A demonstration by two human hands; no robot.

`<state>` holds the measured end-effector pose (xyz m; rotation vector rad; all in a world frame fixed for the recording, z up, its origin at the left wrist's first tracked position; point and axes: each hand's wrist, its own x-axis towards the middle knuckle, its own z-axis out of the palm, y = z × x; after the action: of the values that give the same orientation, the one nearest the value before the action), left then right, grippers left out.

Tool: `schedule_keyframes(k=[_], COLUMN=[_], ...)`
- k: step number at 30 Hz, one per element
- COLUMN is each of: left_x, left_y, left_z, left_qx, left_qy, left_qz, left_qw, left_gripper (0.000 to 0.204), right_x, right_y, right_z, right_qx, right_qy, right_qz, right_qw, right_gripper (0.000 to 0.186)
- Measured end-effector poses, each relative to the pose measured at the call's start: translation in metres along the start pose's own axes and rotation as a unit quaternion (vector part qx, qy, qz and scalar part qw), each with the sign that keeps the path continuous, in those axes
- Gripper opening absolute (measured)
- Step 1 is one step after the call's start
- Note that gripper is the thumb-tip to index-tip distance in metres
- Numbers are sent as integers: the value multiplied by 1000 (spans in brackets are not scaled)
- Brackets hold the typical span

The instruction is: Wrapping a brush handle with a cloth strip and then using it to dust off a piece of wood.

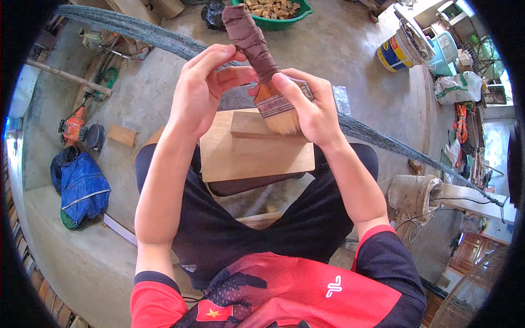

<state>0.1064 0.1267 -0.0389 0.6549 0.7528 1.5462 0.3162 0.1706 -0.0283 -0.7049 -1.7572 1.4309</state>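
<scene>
Grey concrete floor (350,60) surrounded a wooden board (257,161). Above it, I saw a broad brush (278,105), bristles down. Fingers of the right hand (316,109) clasped its lower part; half-curled fingers of the left hand (196,90) pinched the edge of its handle's brown wrap (250,39).

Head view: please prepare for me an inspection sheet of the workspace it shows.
Surface: pale rectangular wooden board, bearing a brown wooden strip.
Job's things: wide flat tan-bristled brush; dark brown cloth wrapped round its handle.
Clutter: crumpled blue bundle and orange-and-black machine at left; green plastic basin of wood pieces at top.
Hands: right hand grips the brush, thumb at the cloth's lower end; left hand is at the cloth's left edge.
Cables: thin dark cord near the grimy whitish bucket at right; its ends are unclear.
Surroundings: grey concrete floor; bluish-grey netting stretched beyond the hands.
</scene>
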Motion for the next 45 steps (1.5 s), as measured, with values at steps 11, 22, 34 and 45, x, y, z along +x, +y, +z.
schedule_keyframes(k=[11, 22, 34, 45], left_x=[2, -1, -3, -3], left_y=[6, -3, 8, 5], left_z=[5, 4, 2, -2], left_qx=[198, -13, 92, 66], left_qy=[99, -12, -27, -123], left_qz=[73, -89, -63, -74], left_qw=[972, 996, 993, 987], left_gripper=[30, 30, 20, 13], right_x=[3, 1, 1, 1], right_y=[7, 6, 2, 17], right_z=[-3, 2, -1, 2], right_qx=[-45, 298, 264, 404], right_qy=[21, -39, -59, -109], right_qz=[-3, 147, 116, 176], right_qw=[999, 942, 956, 891], right_gripper=[30, 41, 36, 27])
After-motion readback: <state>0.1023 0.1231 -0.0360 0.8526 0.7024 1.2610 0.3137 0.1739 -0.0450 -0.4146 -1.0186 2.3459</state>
